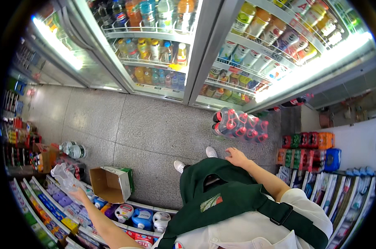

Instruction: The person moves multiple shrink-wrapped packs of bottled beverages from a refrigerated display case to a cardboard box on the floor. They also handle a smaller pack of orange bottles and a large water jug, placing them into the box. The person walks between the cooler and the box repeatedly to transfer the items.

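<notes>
While the left fingers (76, 192) grip crumpled clear plastic (63, 176) that extends beyond their tips, a slack hold could drop it onto purple packages (66, 201) near them; the right fingers (230, 157), partly spread, look empty.

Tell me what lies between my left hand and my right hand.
In the head view, from left hand to right hand: an open cardboard box, grey floor, two white shoes and the green apron.
</notes>
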Demonstrator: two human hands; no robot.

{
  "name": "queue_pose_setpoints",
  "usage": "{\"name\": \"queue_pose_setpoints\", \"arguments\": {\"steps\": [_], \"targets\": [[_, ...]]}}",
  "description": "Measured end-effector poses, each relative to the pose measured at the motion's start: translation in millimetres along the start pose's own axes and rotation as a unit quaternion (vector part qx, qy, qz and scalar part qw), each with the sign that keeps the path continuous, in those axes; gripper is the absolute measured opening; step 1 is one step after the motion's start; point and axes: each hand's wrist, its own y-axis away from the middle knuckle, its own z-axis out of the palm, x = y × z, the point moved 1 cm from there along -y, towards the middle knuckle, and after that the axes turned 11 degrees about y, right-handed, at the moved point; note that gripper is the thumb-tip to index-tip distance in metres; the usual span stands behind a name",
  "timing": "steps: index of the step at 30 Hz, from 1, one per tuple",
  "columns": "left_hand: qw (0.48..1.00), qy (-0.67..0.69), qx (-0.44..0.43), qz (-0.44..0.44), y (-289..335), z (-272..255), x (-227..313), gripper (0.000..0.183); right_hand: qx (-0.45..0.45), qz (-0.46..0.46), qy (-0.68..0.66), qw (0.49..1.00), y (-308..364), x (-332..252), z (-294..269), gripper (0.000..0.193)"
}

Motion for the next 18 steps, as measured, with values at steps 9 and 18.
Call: {"name": "queue_pose_setpoints", "arguments": {"steps": [9, 18], "targets": [[0.938, -0.024, -0.28, 0.203, 129.7, 94.5, 106.9, 0.063, 0.014, 0.177, -0.052, 0.983, 73.1, 65.7, 72.1, 0.049], [0.677, -0.005, -0.726, 0.121, 452.5, 35.9, 153.9, 0.056, -0.002, 0.261, -0.151, 0.953, 140.9, 189.8, 125.7, 0.048]]}}
